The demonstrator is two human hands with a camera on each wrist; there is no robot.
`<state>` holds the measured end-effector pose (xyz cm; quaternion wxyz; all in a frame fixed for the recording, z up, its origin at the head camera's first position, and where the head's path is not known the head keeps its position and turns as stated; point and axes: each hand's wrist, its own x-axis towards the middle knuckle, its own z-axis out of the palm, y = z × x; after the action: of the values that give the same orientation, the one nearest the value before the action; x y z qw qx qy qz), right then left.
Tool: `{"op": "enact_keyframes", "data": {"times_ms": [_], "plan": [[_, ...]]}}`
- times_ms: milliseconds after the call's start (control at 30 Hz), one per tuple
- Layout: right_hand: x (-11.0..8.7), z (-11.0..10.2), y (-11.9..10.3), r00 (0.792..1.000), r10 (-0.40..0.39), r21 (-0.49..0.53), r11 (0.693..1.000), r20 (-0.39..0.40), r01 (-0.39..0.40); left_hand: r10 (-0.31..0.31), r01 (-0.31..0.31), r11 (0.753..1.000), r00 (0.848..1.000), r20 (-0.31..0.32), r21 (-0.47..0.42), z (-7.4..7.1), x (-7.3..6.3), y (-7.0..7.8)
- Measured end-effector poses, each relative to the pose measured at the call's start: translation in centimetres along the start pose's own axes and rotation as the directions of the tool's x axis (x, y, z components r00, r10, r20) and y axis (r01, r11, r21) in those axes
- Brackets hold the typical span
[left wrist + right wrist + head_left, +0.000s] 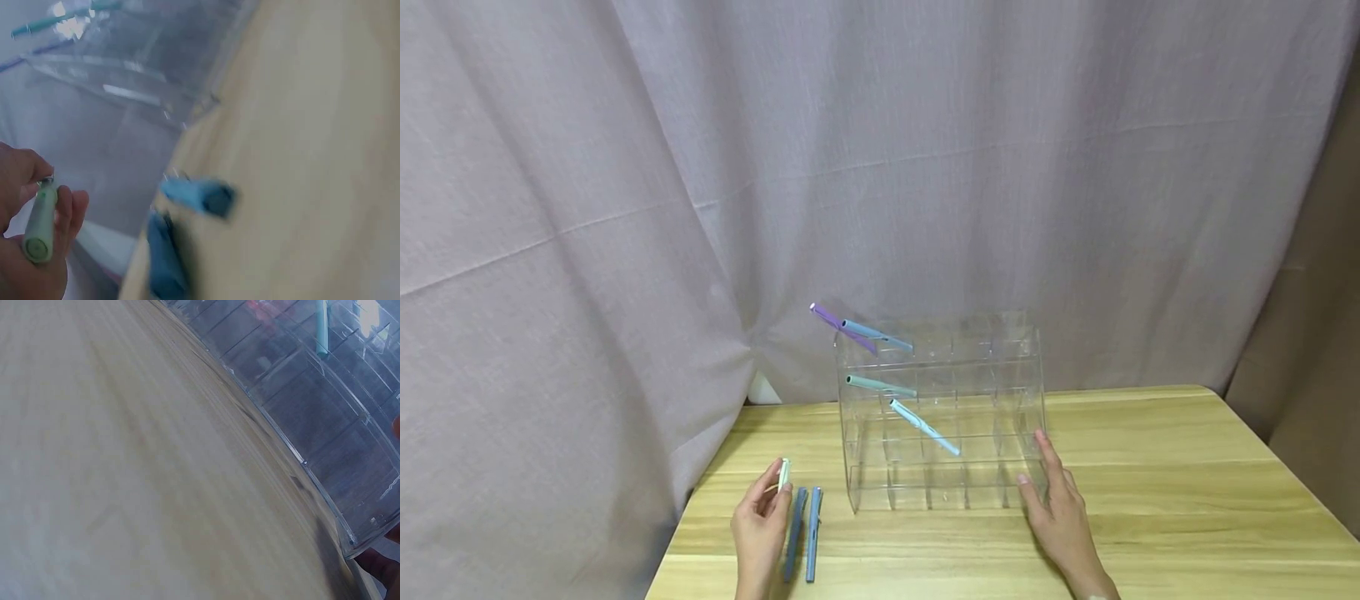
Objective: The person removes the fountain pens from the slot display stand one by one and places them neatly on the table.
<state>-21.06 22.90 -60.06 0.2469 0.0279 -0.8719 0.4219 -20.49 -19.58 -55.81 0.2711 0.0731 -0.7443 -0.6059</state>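
Observation:
My left hand [762, 521] pinches a pale green pen [41, 225] between thumb and fingers, left of two blue-grey pens [793, 533] lying side by side on the table. A clear stepped rack [943, 498] with several compartments stands in front. At its right side, my right hand [1060, 518] holds the edge, thumb over the front and fingers along the outside. Pens lean in the rack: a purple one [827, 316] and a blue one [876, 335] at the top, a green one [880, 385] below, and a light blue one [925, 427] lower down.
The wooden table [1187, 500] stretches out to the right of the rack. Behind it hangs a grey-mauve curtain [925, 167], which also falls along the table's left edge.

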Motion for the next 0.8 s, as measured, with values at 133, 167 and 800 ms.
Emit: {"op": "enact_keyframes", "data": {"times_ms": [133,167,800], "plan": [[0.0,-0.2,-0.1,1.000,0.015,0.000,1.000,0.018,-0.015,0.002,0.001,0.997,0.999,-0.032,0.082,-0.7,-0.5,-1.6],[0.0,-0.3,-0.1,1.000,0.020,0.001,1.000,0.022,-0.020,0.006,-0.002,0.995,0.999,-0.035,0.101,-0.9,-0.6,-2.0],[-0.1,-0.1,0.2,1.000,0.010,-0.005,1.000,0.012,-0.010,0.120,-0.113,0.901,0.993,0.009,0.419,-1.0,-0.6,-5.5]]}}
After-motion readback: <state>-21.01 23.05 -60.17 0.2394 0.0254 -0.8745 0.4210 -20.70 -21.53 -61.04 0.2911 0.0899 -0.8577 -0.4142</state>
